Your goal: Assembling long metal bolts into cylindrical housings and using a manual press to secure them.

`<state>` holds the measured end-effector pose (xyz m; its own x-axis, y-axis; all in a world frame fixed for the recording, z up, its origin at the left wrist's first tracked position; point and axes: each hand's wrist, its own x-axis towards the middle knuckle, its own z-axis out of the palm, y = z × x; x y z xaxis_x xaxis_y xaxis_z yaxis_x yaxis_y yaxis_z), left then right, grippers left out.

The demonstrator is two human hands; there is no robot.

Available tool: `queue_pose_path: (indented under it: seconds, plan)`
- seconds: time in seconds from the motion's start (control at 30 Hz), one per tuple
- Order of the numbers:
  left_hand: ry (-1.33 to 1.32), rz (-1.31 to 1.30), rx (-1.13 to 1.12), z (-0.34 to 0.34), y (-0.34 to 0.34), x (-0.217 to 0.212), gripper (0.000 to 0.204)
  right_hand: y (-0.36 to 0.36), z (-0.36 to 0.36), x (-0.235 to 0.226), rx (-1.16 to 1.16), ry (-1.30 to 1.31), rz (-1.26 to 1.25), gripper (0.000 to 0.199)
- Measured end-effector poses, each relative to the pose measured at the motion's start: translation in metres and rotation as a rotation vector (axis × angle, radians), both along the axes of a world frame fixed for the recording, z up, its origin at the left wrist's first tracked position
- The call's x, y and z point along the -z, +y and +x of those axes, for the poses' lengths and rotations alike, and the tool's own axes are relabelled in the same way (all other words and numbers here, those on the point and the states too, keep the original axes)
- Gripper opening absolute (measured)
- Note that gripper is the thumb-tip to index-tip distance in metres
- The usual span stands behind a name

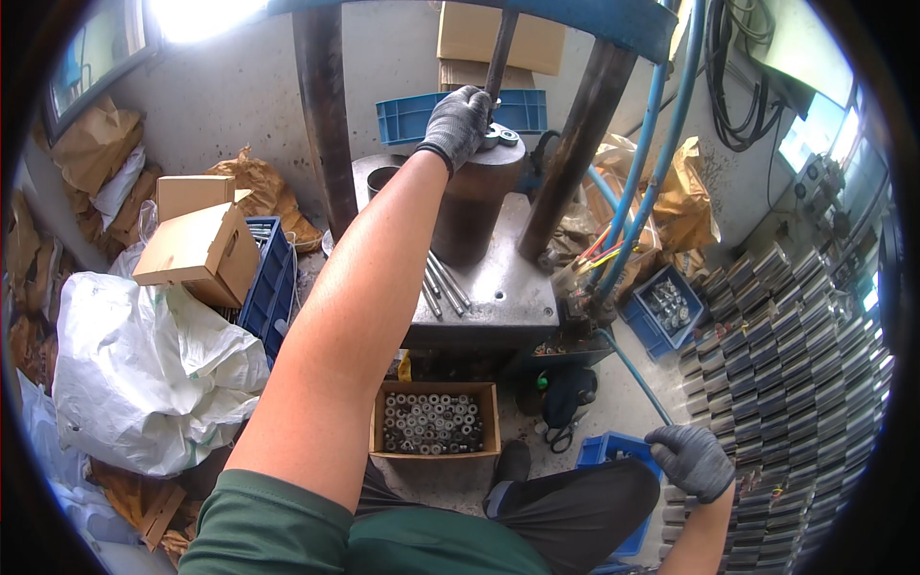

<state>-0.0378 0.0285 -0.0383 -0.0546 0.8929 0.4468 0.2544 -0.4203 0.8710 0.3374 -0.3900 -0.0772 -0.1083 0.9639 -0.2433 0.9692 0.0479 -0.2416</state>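
Observation:
My left hand (456,125), in a grey glove, is curled at the top of a thick steel cylinder (471,216) on the press table. Its fingers are closed right beside a dark vertical rod (501,53); what they hold is hidden. Against the fingers, on the cylinder's top, lies a small metal part with a round eye (507,137). Low at the right, my right hand (692,462), also gloved, is closed on the end of a thin blue lever (636,377). Several steel rods (444,285) lie on the metal table (513,278) in front of the cylinder.
Dark press columns (326,120) flank the work spot. A cardboard box (379,444) of metal rings stands below the table. Blue crates (661,331) and stacked metal tubes (786,383) are at the right. A white sack (153,374) and cartons (196,244) fill the left.

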Motion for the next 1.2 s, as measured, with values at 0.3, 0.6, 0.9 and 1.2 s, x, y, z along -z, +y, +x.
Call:
queue_pose_path:
  seconds: [0.3,0.6,0.9,1.2]
  plan:
    - [0.084,0.019,-0.034,0.002,-0.003,-0.001,0.037,0.001,-0.003,-0.005,0.040,-0.006,-0.037,0.023]
    - [0.103,0.009,-0.054,0.002,-0.001,0.000,0.039,0.002,-0.004,-0.007,0.031,-0.003,-0.055,0.021]
    - [0.020,-0.021,-0.026,0.007,-0.011,-0.005,0.037,0.018,0.002,-0.008,0.049,0.125,0.608,0.018]
    - [-0.009,0.018,-0.014,0.007,-0.017,-0.003,0.031,0.186,0.032,-0.076,-0.041,0.139,1.174,0.018]
